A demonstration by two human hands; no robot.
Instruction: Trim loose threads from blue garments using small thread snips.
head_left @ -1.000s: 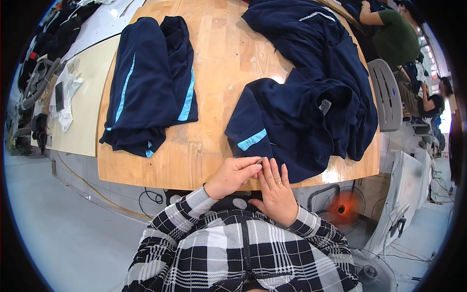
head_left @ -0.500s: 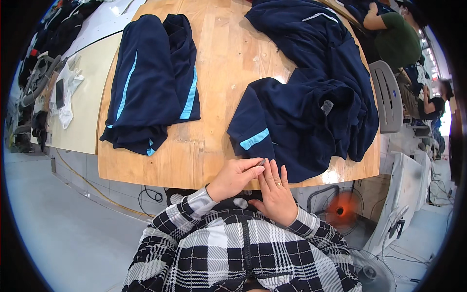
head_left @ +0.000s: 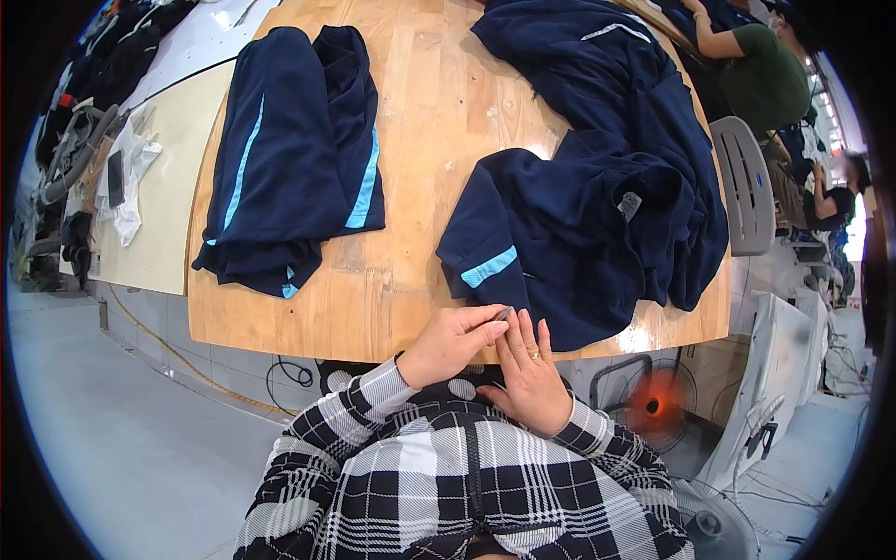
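At the table's near edge my left hand (head_left: 446, 346) is closed, thumb and forefinger pinching a small dark metallic piece (head_left: 505, 314) too small to name. It sits against the fingertips of my right hand (head_left: 532, 381), whose fingers lie stretched out, with a ring on one of them. Just beyond my hands lies a crumpled navy garment (head_left: 579, 233) with a light blue stripe, its edge close to my right fingertips. A second navy garment (head_left: 280, 159), folded and striped light blue, rests on the left of the wooden table (head_left: 420, 121).
Left of the table, a cream side table (head_left: 187, 177) bears a phone (head_left: 116, 179) and white plastic (head_left: 140, 168). A grey chair (head_left: 744, 187) stands at the right edge. An orange-lit fan (head_left: 653, 404) is below. Two people work at the far right, one in green (head_left: 770, 79).
My hands keep nearly the same pose around the small dark piece. At the far right, the arm of the person in green has shifted slightly to the left.
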